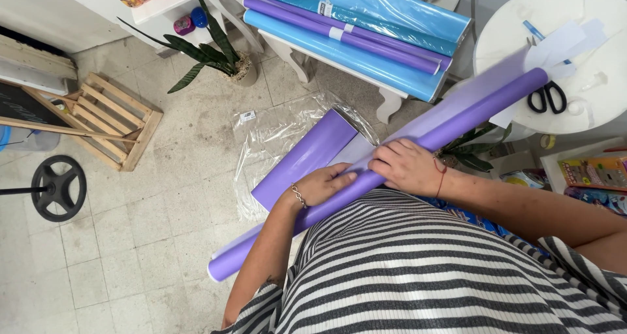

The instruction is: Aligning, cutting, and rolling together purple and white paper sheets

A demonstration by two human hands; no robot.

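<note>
Left hand (pixel 321 185) and right hand (pixel 406 166) both rest palm-down, fingers curled over the purple paper roll (pixel 457 121) at frame centre, pressing rather than clenching it; the hands sit just beside each other. Roll is smooth, matte violet, partly unrolled, with a loose purple sheet (pixel 307 156) hanging down-left over clear plastic wrap (pixel 274 134) on the floor. Long axis runs diagonally, lower left to upper right, its upper end by the scissors (pixel 547 97) on the white round table (pixel 607 92).

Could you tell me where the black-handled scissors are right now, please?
In the head view, the scissors lie at the upper right on the round white table, just past the far end of the purple roll under both hands.
</note>
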